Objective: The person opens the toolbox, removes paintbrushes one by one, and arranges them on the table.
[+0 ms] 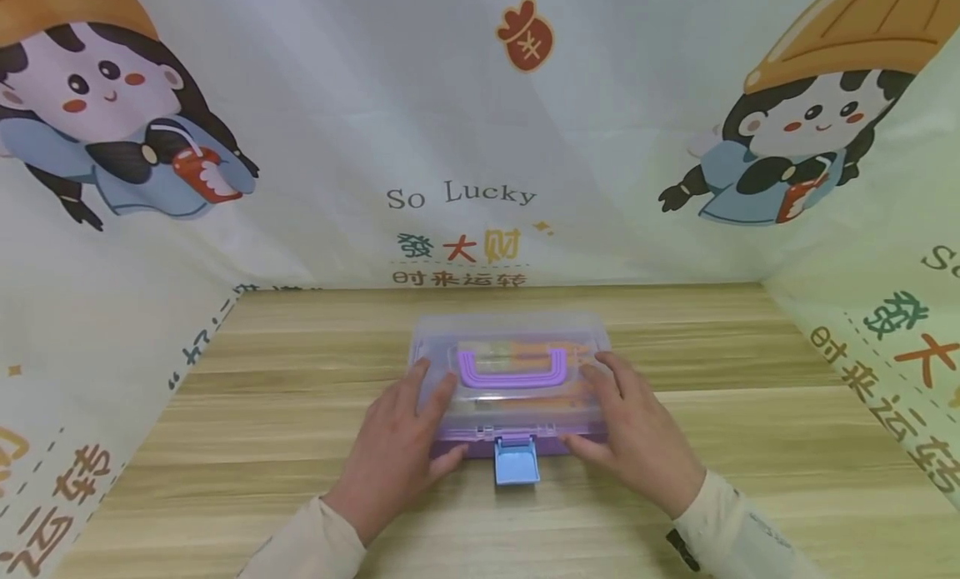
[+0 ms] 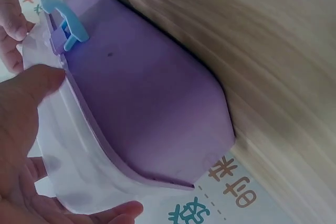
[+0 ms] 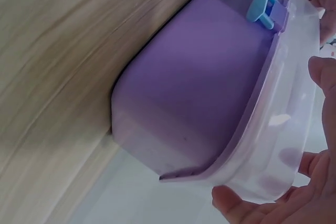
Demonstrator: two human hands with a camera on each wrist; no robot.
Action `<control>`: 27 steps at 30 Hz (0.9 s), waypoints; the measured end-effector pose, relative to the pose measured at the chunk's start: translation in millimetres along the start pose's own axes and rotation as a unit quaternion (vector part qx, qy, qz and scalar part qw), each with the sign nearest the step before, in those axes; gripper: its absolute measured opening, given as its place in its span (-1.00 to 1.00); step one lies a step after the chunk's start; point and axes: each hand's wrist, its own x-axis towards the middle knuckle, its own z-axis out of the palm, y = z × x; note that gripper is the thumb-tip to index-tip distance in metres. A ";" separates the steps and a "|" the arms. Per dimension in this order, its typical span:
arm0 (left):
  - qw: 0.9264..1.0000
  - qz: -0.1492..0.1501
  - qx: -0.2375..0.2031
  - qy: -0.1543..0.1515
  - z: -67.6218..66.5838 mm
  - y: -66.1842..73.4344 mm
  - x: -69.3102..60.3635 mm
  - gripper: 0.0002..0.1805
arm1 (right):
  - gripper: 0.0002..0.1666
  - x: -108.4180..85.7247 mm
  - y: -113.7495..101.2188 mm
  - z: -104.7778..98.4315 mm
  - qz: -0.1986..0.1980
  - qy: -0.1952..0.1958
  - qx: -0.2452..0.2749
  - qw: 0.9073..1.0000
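Note:
A plastic storage box with a clear lid (image 1: pixel 510 416) and a purple handle (image 1: pixel 512 381) stands on the table. Orange and pale contents show blurrily through the lid; their kind is unclear. At the front, a light-blue latch (image 1: pixel 517 465) hangs swung outward from the lid edge. My left hand (image 1: pixel 397 437) grips the lid's left side, thumb at the front edge and fingers round the end. On the opposite side my right hand (image 1: pixel 641 429) grips the lid the same way. Both wrist views show the lid sitting on the purple base (image 2: pixel 142 82).
The wood-grain table (image 1: pixel 300 337) extends around the box. Printed cloth (image 1: pixel 615 146) with cartoon figures and lettering walls off its back and both sides. A dark piece (image 1: pixel 682 550) shows beside the right sleeve.

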 end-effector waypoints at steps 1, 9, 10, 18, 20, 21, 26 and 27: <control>1.000 0.007 0.001 0.004 0.1 0.1 0.4 -0.04 | 0.01 0.2 -0.1 0.0 -0.004 0.003 0.004 1.000; 0.999 0.013 -0.008 0.035 -0.6 3.5 3.3 -0.03 | -0.02 0.8 -0.7 0.6 -0.020 0.030 0.015 0.999; 0.999 0.012 -0.011 0.039 -0.8 3.7 3.9 -0.03 | -0.02 1.4 -0.4 0.3 -0.025 0.036 0.015 0.999; 0.997 0.019 -0.029 0.063 -4.1 -0.6 13.1 -0.10 | 0.02 10.7 5.3 -5.0 -0.051 0.064 -0.003 0.997; 0.997 0.017 -0.032 0.064 -5.3 -2.4 14.9 -0.10 | 0.02 14.1 7.3 -7.1 -0.057 0.074 -0.010 0.996; 0.997 0.015 -0.034 0.063 -6.0 -3.0 15.5 -0.09 | 0.03 15.6 8.2 -8.3 -0.060 0.081 -0.012 0.995; 0.997 0.007 -0.034 0.065 -6.7 -4.3 16.2 -0.05 | 0.01 21.7 12.1 -12.1 -0.074 0.109 -0.021 0.991; 0.997 0.006 -0.032 0.069 -6.3 -4.3 16.2 -0.06 | 0.00 23.0 12.9 -12.8 -0.077 0.115 -0.019 0.990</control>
